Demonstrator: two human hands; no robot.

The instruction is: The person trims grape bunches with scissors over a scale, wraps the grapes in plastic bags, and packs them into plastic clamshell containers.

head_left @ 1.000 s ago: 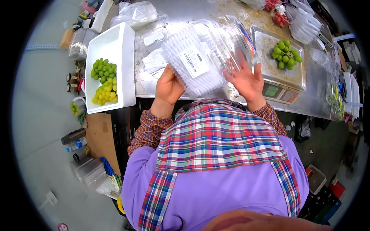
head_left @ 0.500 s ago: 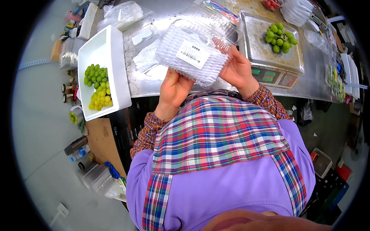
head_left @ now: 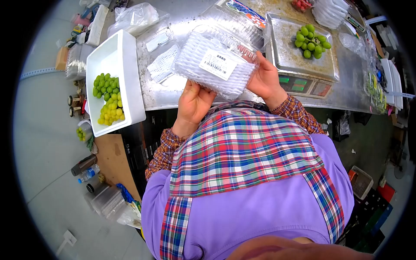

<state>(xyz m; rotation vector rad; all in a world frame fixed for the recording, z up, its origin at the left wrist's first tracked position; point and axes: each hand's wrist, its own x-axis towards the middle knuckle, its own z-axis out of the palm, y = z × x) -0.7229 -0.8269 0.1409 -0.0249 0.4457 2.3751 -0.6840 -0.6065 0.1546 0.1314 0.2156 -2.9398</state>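
Between my two hands is a clear plastic clamshell box (head_left: pixel 190 60) lined with white foam netting, with a white barcode label (head_left: pixel 218 63) facing up. My left hand (head_left: pixel 196 100) grips its near left edge, the thumb on top. At the right end my right hand (head_left: pixel 266 79) holds the box, its fingers partly hidden behind the plastic. Green grapes (head_left: pixel 311 41) lie on the steel pan (head_left: pixel 282 58) of a weighing scale, to the right of my right hand. To the left, a white foam box (head_left: pixel 138 95) contains green and yellow-green grape bunches (head_left: pixel 108 97).
A loose piece of foam netting (head_left: pixel 163 64) lies left of the held box. Behind it are clear plastic packaging (head_left: pixel 236 19) with a printed strip and a plastic bag (head_left: pixel 138 18). Red fruit (head_left: pixel 302 5) and stacked foam nets (head_left: pixel 330 13) sit at the back right.
The held box has tilted slightly and stays between both hands. The whole view has shifted a little to the left. The grapes on the scale have not moved.
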